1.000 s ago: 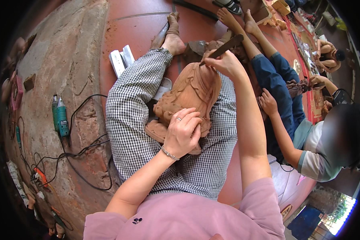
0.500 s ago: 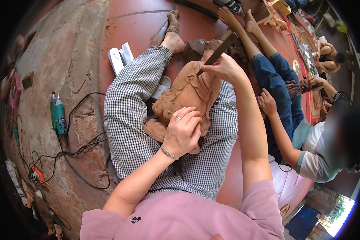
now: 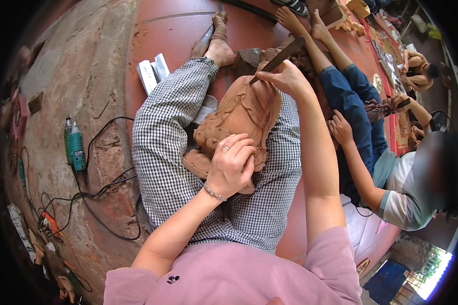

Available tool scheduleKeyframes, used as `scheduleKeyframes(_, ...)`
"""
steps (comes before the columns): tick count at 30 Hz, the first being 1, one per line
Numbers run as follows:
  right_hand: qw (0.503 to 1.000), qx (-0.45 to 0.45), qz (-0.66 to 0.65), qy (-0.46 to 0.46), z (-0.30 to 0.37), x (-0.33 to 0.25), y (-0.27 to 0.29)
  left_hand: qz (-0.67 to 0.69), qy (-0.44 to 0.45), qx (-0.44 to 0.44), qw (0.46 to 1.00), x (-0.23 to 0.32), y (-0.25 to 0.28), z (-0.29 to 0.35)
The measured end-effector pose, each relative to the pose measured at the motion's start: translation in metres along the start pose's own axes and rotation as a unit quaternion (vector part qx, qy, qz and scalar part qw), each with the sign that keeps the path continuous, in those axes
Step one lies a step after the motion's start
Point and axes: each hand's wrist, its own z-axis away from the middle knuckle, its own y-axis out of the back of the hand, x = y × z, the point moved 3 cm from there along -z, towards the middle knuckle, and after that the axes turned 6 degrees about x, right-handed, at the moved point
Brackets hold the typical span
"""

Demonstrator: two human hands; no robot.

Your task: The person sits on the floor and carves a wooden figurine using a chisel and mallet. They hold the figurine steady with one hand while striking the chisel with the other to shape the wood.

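A reddish-brown carved wooden figure (image 3: 244, 114) lies across my lap, on my checkered trousers (image 3: 168, 152). My left hand (image 3: 231, 165) presses on the lower part of the carving and wears a ring and a bracelet. My right hand (image 3: 285, 79) is closed around a wooden-handled carving tool (image 3: 280, 55), whose tip touches the upper end of the figure. My bare foot (image 3: 220, 43) rests on the red floor beyond.
A green power tool (image 3: 75, 145) with black cables (image 3: 94, 190) lies on the rough stone to my left. White blocks (image 3: 152, 71) sit by my knee. A person in blue trousers (image 3: 351, 107) sits close on my right; another person (image 3: 417, 66) works farther back.
My right hand and the tool stay at the top of the carving with a slight shift. My left hand keeps pressing the lower part.
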Motion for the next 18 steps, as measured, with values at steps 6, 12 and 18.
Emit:
scheduleKeyframes(6, 0.998, -0.017, -0.036, 0.054, 0.02, -0.009, 0.0, -0.005, 0.005, 0.009, 1.0, 0.001, 0.001, 0.001)
scheduleKeyframes(12, 0.999, 0.016, -0.05, 0.007, -0.005, 0.008, -0.002, 0.003, 0.003, 0.01, 1.0, 0.001, 0.001, 0.0)
scheduleKeyframes(18, 0.998, -0.05, -0.038, 0.025, 0.021, -0.014, 0.003, -0.008, 0.004, 0.01, 1.0, 0.001, 0.0, 0.0)
